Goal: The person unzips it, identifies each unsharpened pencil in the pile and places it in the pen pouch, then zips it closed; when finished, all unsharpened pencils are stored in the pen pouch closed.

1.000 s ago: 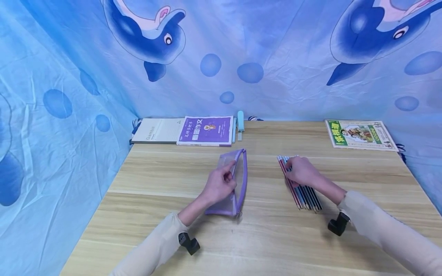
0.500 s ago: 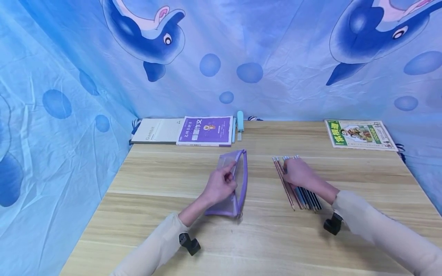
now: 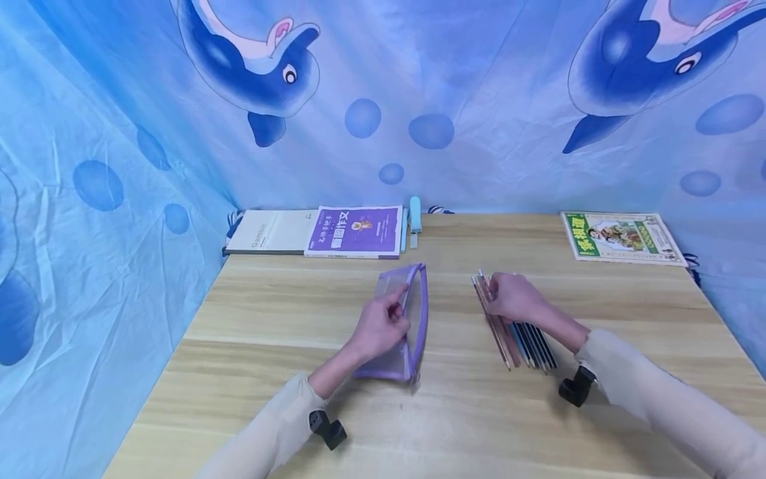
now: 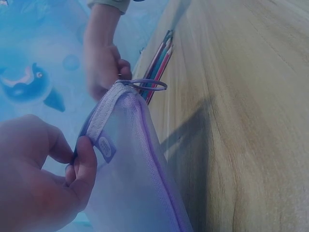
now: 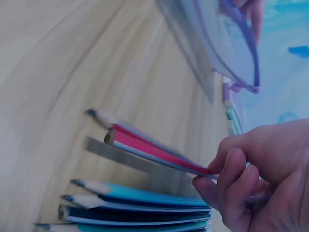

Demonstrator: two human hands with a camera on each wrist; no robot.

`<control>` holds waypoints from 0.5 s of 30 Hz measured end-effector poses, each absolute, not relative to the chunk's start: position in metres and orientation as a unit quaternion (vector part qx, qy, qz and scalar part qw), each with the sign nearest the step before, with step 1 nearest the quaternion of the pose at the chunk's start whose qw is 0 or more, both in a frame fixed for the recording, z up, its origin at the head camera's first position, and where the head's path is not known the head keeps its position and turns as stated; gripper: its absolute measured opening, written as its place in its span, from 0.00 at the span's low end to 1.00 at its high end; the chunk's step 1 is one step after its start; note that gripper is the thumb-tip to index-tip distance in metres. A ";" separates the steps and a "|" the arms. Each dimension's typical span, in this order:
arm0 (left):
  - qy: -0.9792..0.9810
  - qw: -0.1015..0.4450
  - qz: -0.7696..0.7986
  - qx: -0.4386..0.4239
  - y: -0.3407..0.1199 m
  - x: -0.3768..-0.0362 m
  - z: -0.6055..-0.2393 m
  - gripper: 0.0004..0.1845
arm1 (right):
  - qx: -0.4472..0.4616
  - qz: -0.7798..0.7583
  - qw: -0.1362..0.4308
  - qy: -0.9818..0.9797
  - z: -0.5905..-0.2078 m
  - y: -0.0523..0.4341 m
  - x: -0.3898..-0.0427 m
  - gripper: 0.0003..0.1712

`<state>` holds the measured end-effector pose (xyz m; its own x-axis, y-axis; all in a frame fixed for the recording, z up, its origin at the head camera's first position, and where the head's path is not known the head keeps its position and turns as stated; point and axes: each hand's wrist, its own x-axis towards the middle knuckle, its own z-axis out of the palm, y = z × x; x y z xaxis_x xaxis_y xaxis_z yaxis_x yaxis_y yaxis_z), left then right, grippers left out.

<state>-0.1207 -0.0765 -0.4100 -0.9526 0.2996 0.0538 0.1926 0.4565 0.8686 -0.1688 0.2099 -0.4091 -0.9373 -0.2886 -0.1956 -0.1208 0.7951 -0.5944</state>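
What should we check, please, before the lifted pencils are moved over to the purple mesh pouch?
1. Right hand pinches the red pencils firmly: ok; fingers curl round them and their tips are off the table.
2. Left hand holds the purple mesh pouch at its edge: ok, seen in the left wrist view.
3. Pouch mouth open wide enough: cannot tell.
4. Path between pencils and pouch free: ok; only bare table lies between.
5. Blue pencils left lying in their row on the table: ok.
6. Books at the far edge stay out of the way: ok.
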 end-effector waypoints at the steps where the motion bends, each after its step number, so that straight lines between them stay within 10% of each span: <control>1: 0.852 0.054 0.501 0.143 -0.077 -0.120 -0.410 0.38 | -0.102 -0.320 0.145 0.931 -0.408 0.210 -0.168 0.13; 15: 0.852 0.047 0.501 0.143 -0.079 -0.122 -0.407 0.38 | -0.029 -0.523 0.191 0.830 -0.382 0.166 -0.164 0.23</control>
